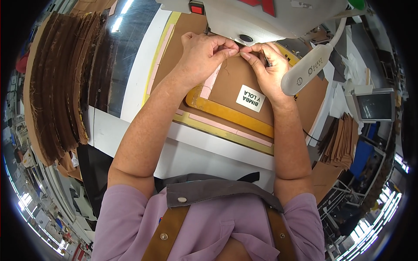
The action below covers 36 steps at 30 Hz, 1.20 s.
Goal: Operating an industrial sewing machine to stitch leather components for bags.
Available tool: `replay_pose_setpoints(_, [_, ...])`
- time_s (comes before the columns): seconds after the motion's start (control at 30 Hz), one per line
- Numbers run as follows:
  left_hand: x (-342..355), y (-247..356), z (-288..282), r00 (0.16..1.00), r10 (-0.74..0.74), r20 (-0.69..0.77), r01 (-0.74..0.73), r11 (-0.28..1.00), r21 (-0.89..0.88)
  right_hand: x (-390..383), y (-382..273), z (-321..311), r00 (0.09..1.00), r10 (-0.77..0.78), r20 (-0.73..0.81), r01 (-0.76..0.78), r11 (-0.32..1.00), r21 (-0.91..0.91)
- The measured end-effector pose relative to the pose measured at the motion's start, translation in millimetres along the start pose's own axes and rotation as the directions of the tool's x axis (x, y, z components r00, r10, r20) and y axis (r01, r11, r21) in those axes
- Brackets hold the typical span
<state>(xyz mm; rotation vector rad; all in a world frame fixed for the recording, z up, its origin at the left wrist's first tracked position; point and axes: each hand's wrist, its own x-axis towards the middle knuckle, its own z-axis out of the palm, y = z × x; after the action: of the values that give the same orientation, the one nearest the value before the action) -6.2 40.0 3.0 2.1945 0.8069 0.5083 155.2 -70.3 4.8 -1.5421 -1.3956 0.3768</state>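
My left hand (209, 54) has thumb and index finger pinched at the top of a brown panel (235, 77), just under a white sewing-machine head (244, 17). My right hand (265, 65) meets it there, fingers curled, with a small dark object (266, 58) partly showing among them. What the fingertips pinch is too small to make out. A loose thread hangs below them. The panel bears a white printed label (250, 98) and a pale pink strip (209, 87), inside a yellow-orange frame (230, 116). Below that lies a pale yellow board (252, 145) with pink strips.
Tall stacked brown pieces (58, 87) line the left, beside a glossy surface (128, 52). A pale lamp arm (307, 69) overhangs my right wrist. A screen (374, 105) and more brown pieces (337, 141) are at right. The white table edge (196, 152) runs before me.
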Motion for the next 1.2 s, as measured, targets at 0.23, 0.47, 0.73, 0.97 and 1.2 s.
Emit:
replay_pose_setpoints(0.23, [3, -7, 3, 0.999, 0.045, -0.022, -0.048, 0.983, -0.177, 0, -2, -2, 1.0, 0.012, 0.006, -0.013, 1.0, 0.017])
replay_pose_setpoints(0.47, [0, -4, 1, 0.999, 0.052, -0.017, -0.053, 0.998, -0.046, -1, -2, -2, 1.0, 0.013, 0.007, -0.013, 1.0, 0.004])
replay_pose_setpoints(0.73, [-1, -7, 10, 0.987, 0.134, -0.087, -0.136, 0.99, -0.026, 0, -2, -2, 1.0, 0.017, 0.009, -0.017, 1.0, -0.001])
replay_pose_setpoints(0.97, [-3, -8, 9, 0.995, 0.062, -0.082, -0.068, 0.995, -0.07, 0, -2, -2, 1.0, 0.019, 0.024, -0.019, 1.0, 0.015])
replay_pose_setpoints(1.2, [-1, -10, 12, 0.995, 0.052, -0.088, -0.075, 0.958, -0.277, 0, 0, -3, 1.0, 0.018, 0.017, -0.018, 0.999, 0.026])
